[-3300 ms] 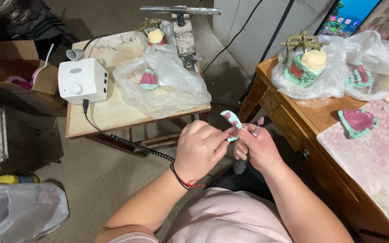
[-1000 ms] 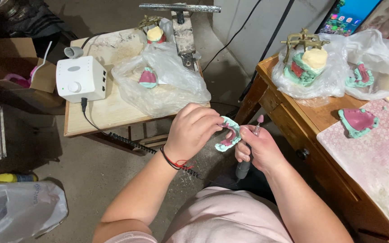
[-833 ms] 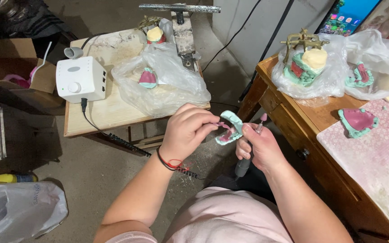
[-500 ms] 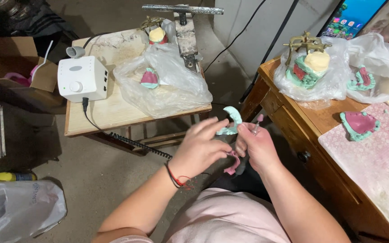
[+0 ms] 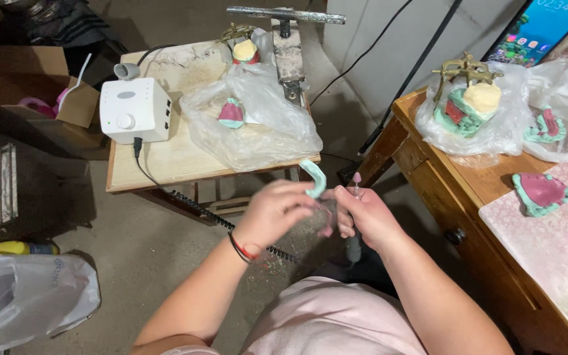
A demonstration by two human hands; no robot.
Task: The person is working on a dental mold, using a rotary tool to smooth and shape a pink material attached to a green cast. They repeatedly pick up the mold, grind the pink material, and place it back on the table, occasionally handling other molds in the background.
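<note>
The green dental cast (image 5: 313, 179), a curved arch-shaped piece, sits pinched in the fingertips of the left hand (image 5: 277, 213), raised just above the lap and tilted so that one end points up towards the small table; the hand is blurred, but its fingers are plainly closed on the piece. Just beside it the right hand (image 5: 363, 217) is wrapped around a slim rotary handpiece (image 5: 354, 246), whose pink grinding tip (image 5: 357, 178) stands upright, near the cast but apart from it. The step in hand looks like trimming or smoothing the cast, caught between passes while the piece is turned to a new face. The next move likely calls for steadying the left hand, bringing the pink tip lightly onto the edge to be worked, and keeping the fingertips away from the burr. Outward from the hands, a coiled cord (image 5: 231, 223) runs from the white control box (image 5: 135, 110) on the small wooden table (image 5: 165, 164), where a clear plastic bag (image 5: 258, 118) holds a pink-and-green model (image 5: 231, 113). To the right, a wooden desk (image 5: 448, 177) bears more bagged models and a loose green-and-pink cast (image 5: 542, 192).
</note>
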